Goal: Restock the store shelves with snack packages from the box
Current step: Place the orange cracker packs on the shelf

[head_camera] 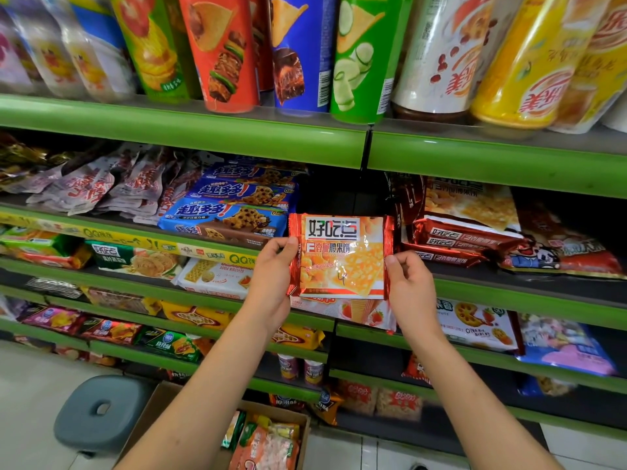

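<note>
Now both hands (342, 283) pinching cracker pack (341, 256).

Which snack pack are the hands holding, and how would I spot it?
Find the green shelves and the dark gap between the blue cookie packs and the red cracker stack. In front of it, the left hand and right hand hold the orange cracker pack, the only one off the shelves.
</note>
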The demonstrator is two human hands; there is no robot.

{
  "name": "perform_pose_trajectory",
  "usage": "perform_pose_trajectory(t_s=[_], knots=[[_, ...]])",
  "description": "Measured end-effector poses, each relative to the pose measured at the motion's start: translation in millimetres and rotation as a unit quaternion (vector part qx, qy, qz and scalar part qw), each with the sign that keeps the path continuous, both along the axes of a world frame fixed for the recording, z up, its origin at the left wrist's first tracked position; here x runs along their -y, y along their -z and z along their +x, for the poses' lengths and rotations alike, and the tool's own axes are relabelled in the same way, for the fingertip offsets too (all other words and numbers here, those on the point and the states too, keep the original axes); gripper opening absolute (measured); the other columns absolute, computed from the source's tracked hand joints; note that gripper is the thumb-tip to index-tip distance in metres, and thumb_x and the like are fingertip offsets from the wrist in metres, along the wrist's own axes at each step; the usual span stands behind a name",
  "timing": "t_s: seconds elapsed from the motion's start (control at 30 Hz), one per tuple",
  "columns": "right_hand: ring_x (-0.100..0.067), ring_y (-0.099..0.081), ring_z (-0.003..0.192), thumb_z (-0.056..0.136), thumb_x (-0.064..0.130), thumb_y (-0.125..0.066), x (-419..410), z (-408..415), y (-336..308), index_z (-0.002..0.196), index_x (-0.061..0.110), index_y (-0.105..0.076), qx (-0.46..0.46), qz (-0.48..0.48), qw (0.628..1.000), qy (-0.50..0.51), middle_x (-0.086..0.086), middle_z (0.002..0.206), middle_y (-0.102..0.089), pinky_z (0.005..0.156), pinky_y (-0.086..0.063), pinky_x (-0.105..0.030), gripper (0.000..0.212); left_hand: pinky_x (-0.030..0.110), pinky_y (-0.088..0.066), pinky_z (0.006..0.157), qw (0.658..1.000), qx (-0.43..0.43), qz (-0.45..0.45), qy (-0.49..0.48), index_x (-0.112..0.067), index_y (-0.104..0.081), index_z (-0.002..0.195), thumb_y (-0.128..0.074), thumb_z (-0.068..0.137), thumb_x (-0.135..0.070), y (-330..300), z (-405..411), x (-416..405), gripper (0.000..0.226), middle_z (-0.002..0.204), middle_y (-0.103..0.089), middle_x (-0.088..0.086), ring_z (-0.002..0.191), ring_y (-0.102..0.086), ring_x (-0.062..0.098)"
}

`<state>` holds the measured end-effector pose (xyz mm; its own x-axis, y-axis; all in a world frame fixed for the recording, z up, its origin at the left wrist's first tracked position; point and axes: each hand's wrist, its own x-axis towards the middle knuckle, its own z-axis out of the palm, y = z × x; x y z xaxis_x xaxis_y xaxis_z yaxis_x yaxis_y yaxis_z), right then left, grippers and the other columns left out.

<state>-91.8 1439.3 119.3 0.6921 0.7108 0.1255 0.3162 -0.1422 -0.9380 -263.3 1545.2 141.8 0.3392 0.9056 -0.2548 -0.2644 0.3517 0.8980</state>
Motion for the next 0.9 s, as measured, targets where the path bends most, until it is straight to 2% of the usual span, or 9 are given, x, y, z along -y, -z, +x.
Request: perform_pose_trajectory(t_s=[0.13,0.23,0.33,0.43,0.5,0.57,0.73,0.83,0.9], knots=[[-0.002,-0.064,0.082,0.103,0.022,-0.050,7,-1,-13,0.102,0.025,-0.062,-0.011,-0.019,0.999,-0.027,0.008,0.097,-0.068,0.067,-0.051,-0.020,0.012,0.034,-0.059,0.061,1.000,-0.008,0.018,-0.014,-0.016,-0.063,0.093,-0.051,0.105,-0.025,-14,-5,5,0.019,0.090,-0.079,0.004,0.077,-0.076,0.019],[0.011,-0.056,0.098,0.100,0.017,-0.054,22,-8,-27,0.113,0.033,-0.056,0.102,-0.010,0.994,-0.044,0.019,0.113,-0.058,0.076,-0.046,-0.016,0.022,0.026,-0.057,0.055,0.997,-0.006,0.070,-0.036,-0.014,-0.060,0.092,-0.051,0.104,-0.023,-34,-13,12,0.017,0.082,-0.078,0.000,0.070,-0.074,0.014],[0.010,-0.054,0.105,0.093,0.042,-0.056,30,-25,-45,0.123,0.041,-0.051,0.129,-0.005,0.985,-0.117,0.025,0.120,-0.051,0.079,-0.048,-0.017,0.031,0.022,-0.056,0.055,0.991,-0.015,0.124,-0.054,-0.015,-0.060,0.093,-0.053,0.104,-0.023,-53,-15,25,0.015,0.077,-0.076,-0.005,0.069,-0.073,0.010],[0.004,-0.057,0.116,0.076,0.072,-0.059,27,-41,-59,0.135,0.045,-0.045,-0.062,-0.024,0.973,-0.222,0.023,0.131,-0.056,0.092,-0.052,-0.028,0.067,0.024,-0.056,0.064,0.982,-0.044,0.184,-0.005,-0.021,-0.063,0.093,-0.052,0.103,-0.025,-64,-8,45,0.016,0.088,-0.077,-0.008,0.080,-0.073,0.009],[-0.012,-0.066,0.115,0.075,0.062,-0.070,25,-44,-60,0.135,0.038,-0.050,-0.251,0.028,0.933,-0.257,0.010,0.127,-0.067,0.089,-0.058,-0.040,0.068,0.022,-0.055,0.073,0.970,-0.048,0.233,0.047,-0.027,-0.066,0.090,-0.052,0.103,-0.019,-66,0,56,0.021,0.101,-0.077,-0.007,0.088,-0.069,0.006],[-0.027,-0.068,0.113,0.079,0.042,-0.078,23,-43,-57,0.134,0.024,-0.055,-0.370,0.073,0.888,-0.262,-0.005,0.125,-0.069,0.085,-0.058,-0.051,0.062,0.016,-0.052,0.074,0.954,-0.074,0.276,0.089,-0.029,-0.069,0.090,-0.053,0.101,-0.009,-67,4,61,0.028,0.104,-0.076,-0.009,0.084,-0.064,-0.001],[-0.034,-0.072,0.101,0.065,0.015,-0.083,24,-30,-42,0.122,0.009,-0.061,-0.422,0.096,0.878,-0.205,-0.014,0.113,-0.072,0.066,-0.061,-0.039,0.062,0.023,-0.056,0.072,0.963,-0.057,0.252,0.072,-0.018,-0.066,0.088,-0.054,0.096,0.005,-64,-2,47,0.026,0.098,-0.077,0.000,0.084,-0.069,0.009],[-0.035,-0.073,0.090,0.064,0.004,-0.076,26,-20,-34,0.108,0.008,-0.065,-0.450,0.098,0.867,-0.190,-0.016,0.106,-0.073,0.058,-0.060,-0.036,0.045,0.015,-0.050,0.071,0.957,-0.131,0.258,-0.027,-0.025,-0.066,0.088,-0.063,0.093,-0.003,-57,-15,30,0.022,0.091,-0.072,-0.007,0.082,-0.064,0.002],[-0.035,-0.072,0.084,0.061,0.001,-0.073,28,-15,-29,0.103,0.008,-0.068,-0.472,0.108,0.854,-0.193,-0.018,0.104,-0.073,0.053,-0.059,-0.035,0.042,0.010,-0.046,0.073,0.951,-0.169,0.254,-0.052,-0.031,-0.063,0.095,-0.068,0.092,-0.013,-51,-22,20,0.019,0.098,-0.068,-0.010,0.084,-0.061,-0.006]])
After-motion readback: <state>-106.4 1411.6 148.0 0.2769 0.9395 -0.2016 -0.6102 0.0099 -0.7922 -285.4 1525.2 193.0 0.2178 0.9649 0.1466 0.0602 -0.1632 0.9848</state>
